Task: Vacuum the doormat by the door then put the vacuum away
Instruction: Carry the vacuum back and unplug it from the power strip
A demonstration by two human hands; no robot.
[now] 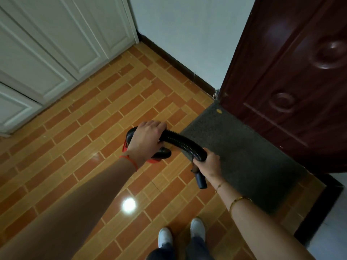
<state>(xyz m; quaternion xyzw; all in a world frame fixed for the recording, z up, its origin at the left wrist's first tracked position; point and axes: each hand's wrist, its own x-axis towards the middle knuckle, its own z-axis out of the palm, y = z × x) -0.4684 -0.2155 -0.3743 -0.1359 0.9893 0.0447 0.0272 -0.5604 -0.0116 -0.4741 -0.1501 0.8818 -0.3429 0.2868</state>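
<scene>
A dark grey doormat point(242, 152) lies on the tiled floor in front of the dark red door point(293, 87). A small red and black vacuum point(155, 160) hangs above the tiles just left of the mat, mostly hidden under my left hand point(145, 139), which grips it at the top. A black ribbed hose point(183, 142) arcs from the vacuum to the right. My right hand point(208, 164) is closed around the hose's far end, and the black nozzle point(201, 181) points down below that hand, over the tiles by the mat's left edge.
White panelled cabinet doors point(56, 53) line the left wall. A pale wall with a dark skirting board point(178, 62) runs to the door frame. Orange and tan floor tiles point(93, 128) spread in front. My two white shoes point(180, 233) stand at the bottom.
</scene>
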